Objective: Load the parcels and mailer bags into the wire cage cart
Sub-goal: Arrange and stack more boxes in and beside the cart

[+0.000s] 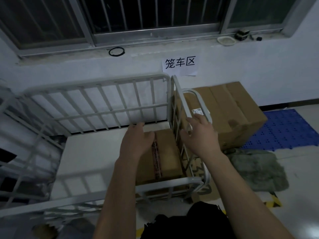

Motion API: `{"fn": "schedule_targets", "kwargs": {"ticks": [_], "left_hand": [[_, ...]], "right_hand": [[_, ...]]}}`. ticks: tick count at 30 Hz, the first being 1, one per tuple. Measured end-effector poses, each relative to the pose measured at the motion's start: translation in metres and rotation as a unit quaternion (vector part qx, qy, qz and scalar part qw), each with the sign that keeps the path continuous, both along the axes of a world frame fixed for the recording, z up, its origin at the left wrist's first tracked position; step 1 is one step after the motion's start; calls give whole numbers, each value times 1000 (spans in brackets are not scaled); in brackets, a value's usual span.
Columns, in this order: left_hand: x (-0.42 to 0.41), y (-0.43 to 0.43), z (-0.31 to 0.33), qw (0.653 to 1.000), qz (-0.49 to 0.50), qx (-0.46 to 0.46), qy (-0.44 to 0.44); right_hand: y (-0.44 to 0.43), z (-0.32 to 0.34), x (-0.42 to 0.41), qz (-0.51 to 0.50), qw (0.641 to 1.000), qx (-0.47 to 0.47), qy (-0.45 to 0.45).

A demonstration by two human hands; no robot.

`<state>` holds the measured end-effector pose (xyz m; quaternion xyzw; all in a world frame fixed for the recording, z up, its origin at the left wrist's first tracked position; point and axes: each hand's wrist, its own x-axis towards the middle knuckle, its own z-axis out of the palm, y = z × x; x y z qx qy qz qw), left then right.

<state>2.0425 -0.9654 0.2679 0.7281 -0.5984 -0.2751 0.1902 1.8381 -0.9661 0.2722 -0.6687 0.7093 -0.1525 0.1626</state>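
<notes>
Grey steel bars all round, and the wire cage cart (96, 81) stands against the wall, its pale floor (89, 156) mostly bare. So this looks like early days in the loading.

Out to the right, outside the cage, sits the biggest piece: a large cardboard box (229, 107) against the wall, partly on a blue pallet (290, 128). That one is not yet aboard, if it counts as a parcel at all.

Inside, one smaller taped box (167, 152) lies on the cart floor, tucked into the right side, close against the side rails. One parcel in, by my count.

On the floor beside the cart lies a crumpled grey-green bag (255, 169), possibly a mailer bag waiting its turn. A flat sheet of cardboard (203, 190) with dark writing pokes out under the cart's corner.

Now the hands. The left hand (136, 138) is over the taped box's far left edge, fingers (138, 125) relaxed and gripping nothing; touching or just above it, I cannot tell. The right hand (200, 133) hovers over the cart's right side rail, spread and empty.

My read: one box placed, the bulk of the job ahead.
</notes>
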Motion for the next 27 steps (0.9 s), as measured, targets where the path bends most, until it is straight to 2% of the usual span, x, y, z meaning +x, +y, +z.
{"fn": "schedule_targets", "kwargs": {"ticks": [6,11,19,27], "left_hand": [[-22,6,0,1000,5,8,5],[-73,9,1,1000,14,14,3],[-213,14,1,999,2,18,-34],[-335,36,-7,998,23,52,-10]], "right_hand": [[2,3,-24,-5,1000,5,-13],[6,7,-75,1,1000,21,-11],[13,-8,-212,1,997,56,-46],[22,-25,-332,23,995,88,-39]]}}
